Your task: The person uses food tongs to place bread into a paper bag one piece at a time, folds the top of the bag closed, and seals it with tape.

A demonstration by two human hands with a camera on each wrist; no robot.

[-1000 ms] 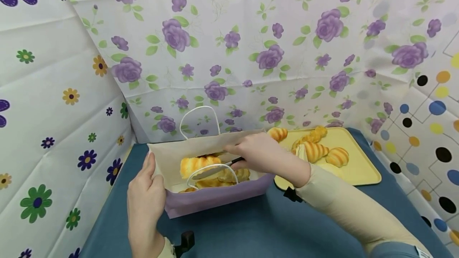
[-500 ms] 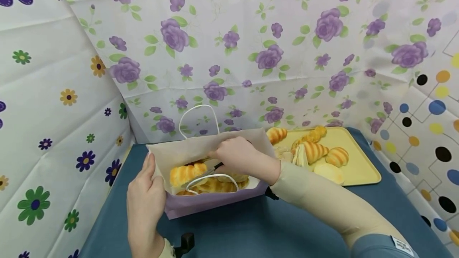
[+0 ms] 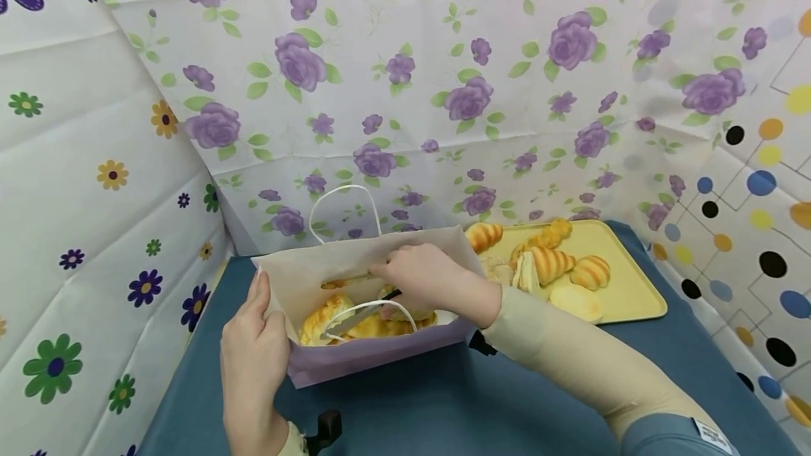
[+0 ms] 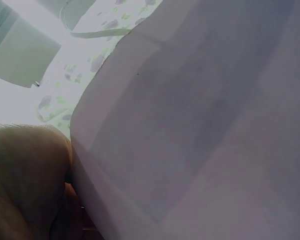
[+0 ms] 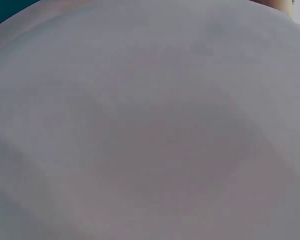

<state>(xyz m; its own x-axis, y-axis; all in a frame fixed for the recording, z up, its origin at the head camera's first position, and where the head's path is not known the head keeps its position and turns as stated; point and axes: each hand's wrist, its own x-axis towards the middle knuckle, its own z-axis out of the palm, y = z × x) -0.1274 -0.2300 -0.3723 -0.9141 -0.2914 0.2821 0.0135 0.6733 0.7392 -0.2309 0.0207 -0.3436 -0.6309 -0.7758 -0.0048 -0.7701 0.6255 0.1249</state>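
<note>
A lilac paper bag [image 3: 380, 361] with white cord handles stands on the table, its mouth facing up. At its left edge my left hand [image 3: 253, 343] grips the paper; the left wrist view shows that hand [image 4: 27, 180] beside the bag's wall [image 4: 190, 125]. My right hand [image 3: 427, 283] reaches into the mouth and holds tongs [image 3: 364, 317] with a dark grip and metal arms. Near the tongs' tip lies a golden striped bread roll [image 3: 319, 319], among other breads [image 3: 386, 327] inside. The bag's wall [image 5: 150, 125] fills most of the right wrist view.
To the right of the bag, a yellow tray [image 3: 633, 301] carries several breads, among them a striped roll [image 3: 552, 264] and a pale round one [image 3: 575, 303]. A blue cloth [image 3: 507, 400] covers the table. Flowered sheets [image 3: 405, 125] hang close behind and at the sides.
My right hand has moved left and down into the bag with the tongs. The striped roll has gone lower and left, and the tongs' arms now stand apart. My left hand stays at the edge.
</note>
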